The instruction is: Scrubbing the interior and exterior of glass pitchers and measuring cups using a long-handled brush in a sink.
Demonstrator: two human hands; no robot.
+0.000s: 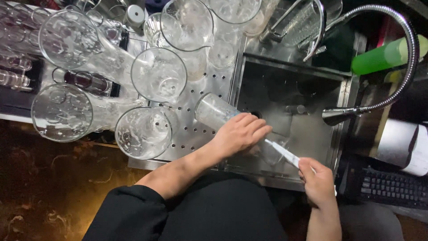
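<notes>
Several clear glasses (159, 74) stand rim-up, crowded on a perforated steel drainboard (209, 85) left of a steel sink (312, 134). A flexible metal faucet hose (403, 58) arcs over the basin, its nozzle (337, 115) pointing left. A green bottle (383, 56) lies behind, a black keyboard (392, 187) at lower right

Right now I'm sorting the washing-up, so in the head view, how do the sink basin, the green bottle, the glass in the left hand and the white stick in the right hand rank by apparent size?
1. sink basin
2. glass, held by the left hand, partly hidden
3. green bottle, partly cut off, so close to the glass
4. white stick, in the right hand
</notes>
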